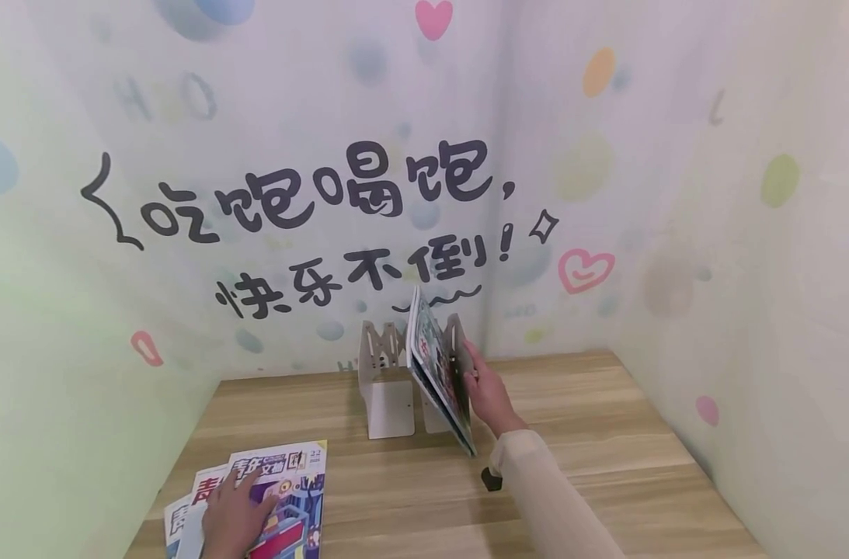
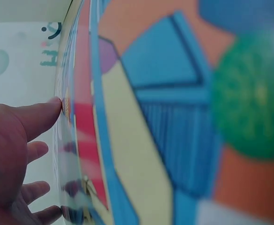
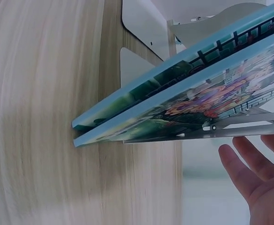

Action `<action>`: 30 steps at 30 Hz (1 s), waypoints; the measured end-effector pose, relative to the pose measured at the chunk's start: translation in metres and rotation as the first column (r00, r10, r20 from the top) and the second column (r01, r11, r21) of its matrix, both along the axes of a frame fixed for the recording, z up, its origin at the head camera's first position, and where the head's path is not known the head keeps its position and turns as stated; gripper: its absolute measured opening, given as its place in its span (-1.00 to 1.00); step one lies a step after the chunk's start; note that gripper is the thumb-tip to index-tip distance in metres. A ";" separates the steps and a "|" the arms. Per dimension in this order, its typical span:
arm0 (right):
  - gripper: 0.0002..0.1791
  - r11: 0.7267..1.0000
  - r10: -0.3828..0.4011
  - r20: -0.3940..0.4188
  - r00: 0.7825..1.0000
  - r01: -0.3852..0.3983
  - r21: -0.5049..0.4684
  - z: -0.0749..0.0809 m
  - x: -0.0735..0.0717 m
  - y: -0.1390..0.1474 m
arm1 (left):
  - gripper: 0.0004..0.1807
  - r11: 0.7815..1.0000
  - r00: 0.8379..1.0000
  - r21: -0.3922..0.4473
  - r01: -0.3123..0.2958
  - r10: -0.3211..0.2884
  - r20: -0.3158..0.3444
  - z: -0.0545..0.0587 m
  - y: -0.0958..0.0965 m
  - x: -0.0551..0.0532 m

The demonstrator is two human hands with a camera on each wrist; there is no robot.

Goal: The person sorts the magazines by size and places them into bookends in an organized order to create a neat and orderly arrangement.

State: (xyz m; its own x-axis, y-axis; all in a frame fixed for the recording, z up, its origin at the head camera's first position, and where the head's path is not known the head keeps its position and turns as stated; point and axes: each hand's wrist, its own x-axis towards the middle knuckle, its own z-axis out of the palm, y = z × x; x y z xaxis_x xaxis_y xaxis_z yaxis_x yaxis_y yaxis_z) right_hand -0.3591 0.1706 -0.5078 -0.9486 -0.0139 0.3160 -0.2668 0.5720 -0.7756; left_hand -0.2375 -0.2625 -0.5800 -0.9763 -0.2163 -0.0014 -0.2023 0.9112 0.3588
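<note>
My left hand [image 1: 237, 514] rests with spread fingers on a fanned stack of magazines [image 1: 301, 485] at the front left. In the left wrist view, the thumb [image 2: 43, 115] touches a magazine's colourful cover [image 2: 155, 126]. My right hand [image 1: 492, 396] is at the outer side of a pale metal bookend stand [image 1: 391, 411], its fingers [image 3: 249, 171] fairly straight against the right end plate. Two thin illustrated books with blue edges [image 3: 174, 101] lean tilted in the stand, near that plate. From the head, these books [image 1: 434, 365] hide part of the stand.
The wood-grain table [image 1: 578, 442] bears everything. Behind it hangs a printed wall cloth [image 1: 305, 101] with large black characters, close behind the stand. A small black object [image 1: 492, 479] shows beside the right sleeve [image 1: 546, 485].
</note>
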 end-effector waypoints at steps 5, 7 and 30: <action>-0.31 1.000 0.013 0.008 1.000 -0.013 0.026 0.003 0.000 0.002 | -0.20 1.000 1.000 0.011 0.014 -0.014 -0.025 -0.001 -0.006 -0.001; -0.31 0.999 0.019 0.011 1.000 -0.019 0.040 0.004 0.000 0.003 | -0.19 1.000 0.999 0.023 0.015 -0.014 -0.035 -0.002 -0.008 -0.001; -0.22 0.989 0.047 0.068 0.997 -0.056 0.140 0.009 -0.003 0.015 | -0.16 0.996 0.999 0.085 0.009 -0.007 -0.032 0.005 -0.031 0.000</action>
State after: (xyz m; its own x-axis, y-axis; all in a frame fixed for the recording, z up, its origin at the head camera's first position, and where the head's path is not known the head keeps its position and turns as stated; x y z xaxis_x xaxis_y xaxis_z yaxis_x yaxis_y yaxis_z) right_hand -0.3617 0.1857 -0.4983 -0.9637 -0.1039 0.2461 -0.2514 0.6638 -0.7044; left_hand -0.2376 -0.2931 -0.5751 -0.9779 -0.2089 0.0115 -0.1825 0.8785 0.4415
